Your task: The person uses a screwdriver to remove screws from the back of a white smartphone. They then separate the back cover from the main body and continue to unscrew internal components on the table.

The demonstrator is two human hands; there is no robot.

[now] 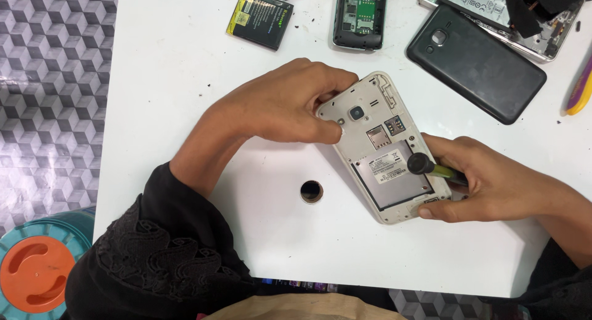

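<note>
Centrally in the frame, the left hand (280, 104) pinched the top edge of an opened white phone (383, 148) lying on the white table (185, 67). Right of centre, the right hand (493, 184) was clamped on a screwdriver (431, 168) over the phone's lower end. A black cover (475, 64) and battery (259, 18) lay along the top.

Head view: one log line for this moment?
left hand: steadies open phone | right hand: holds screwdriver over phone | back cover: off, on table
</note>
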